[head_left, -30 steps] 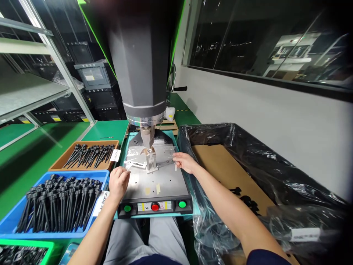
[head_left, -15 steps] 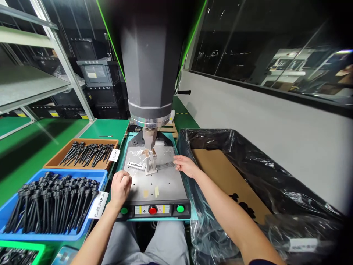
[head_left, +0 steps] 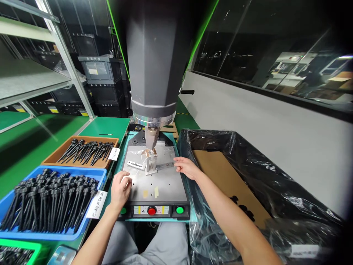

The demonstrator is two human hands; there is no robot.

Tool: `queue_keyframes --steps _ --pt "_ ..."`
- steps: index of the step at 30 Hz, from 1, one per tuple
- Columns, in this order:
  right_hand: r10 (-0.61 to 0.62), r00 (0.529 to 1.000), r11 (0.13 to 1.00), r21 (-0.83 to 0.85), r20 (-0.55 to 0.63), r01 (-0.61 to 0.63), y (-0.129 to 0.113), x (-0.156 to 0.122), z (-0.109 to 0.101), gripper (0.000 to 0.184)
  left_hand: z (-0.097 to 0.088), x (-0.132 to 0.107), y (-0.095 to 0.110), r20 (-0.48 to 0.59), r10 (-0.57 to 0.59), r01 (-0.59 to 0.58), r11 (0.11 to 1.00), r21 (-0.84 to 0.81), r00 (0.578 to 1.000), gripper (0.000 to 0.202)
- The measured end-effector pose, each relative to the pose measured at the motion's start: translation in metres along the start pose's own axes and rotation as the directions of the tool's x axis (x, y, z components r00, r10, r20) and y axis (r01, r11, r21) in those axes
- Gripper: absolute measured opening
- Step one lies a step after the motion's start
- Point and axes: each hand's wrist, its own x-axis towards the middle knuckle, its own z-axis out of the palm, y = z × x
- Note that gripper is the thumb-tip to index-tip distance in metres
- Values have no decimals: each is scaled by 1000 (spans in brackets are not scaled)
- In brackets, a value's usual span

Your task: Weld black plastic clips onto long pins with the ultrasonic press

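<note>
My left hand (head_left: 121, 189) hovers over the left front edge of the metal plate (head_left: 168, 187), fingers loosely curled with a gap beside the thumb and nothing visible in them. Over the plate's right edge, my right hand (head_left: 187, 168) has its fingers stretched out, tips close to the end of a flat slotted bar (head_left: 166, 165). I cannot tell whether they touch it. A small upright fixture (head_left: 150, 162) stands mid-plate, with another slotted bar (head_left: 135, 165) on its left. Directly above it is the metal tool tip (head_left: 151, 138) of a large dark press head (head_left: 153, 73).
At left, a blue tray (head_left: 103, 180) and an orange tray (head_left: 46, 161) hold many black ribbed, stem-like parts. A red button (head_left: 152, 211) and a green button (head_left: 179, 210) line the machine's front. To the right stands a box lined with black plastic (head_left: 264, 165), cardboard (head_left: 220, 165) inside.
My left hand's fingers have loosened from a tighter curl. My right hand stays nearly in place by the bar's end. The view has shifted slightly.
</note>
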Motion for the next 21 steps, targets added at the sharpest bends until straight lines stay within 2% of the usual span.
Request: queue_keyframes --steps 15,21 --pt "34 999 993 -108 -25 -37 1 -4 3 31 -5 -12 9 -5 -17 17 999 -33 1000 14" --pt "17 990 994 -108 -142 -32 -3 -2 1 26 -8 -33 11 -35 -76 76 997 0 996 9"
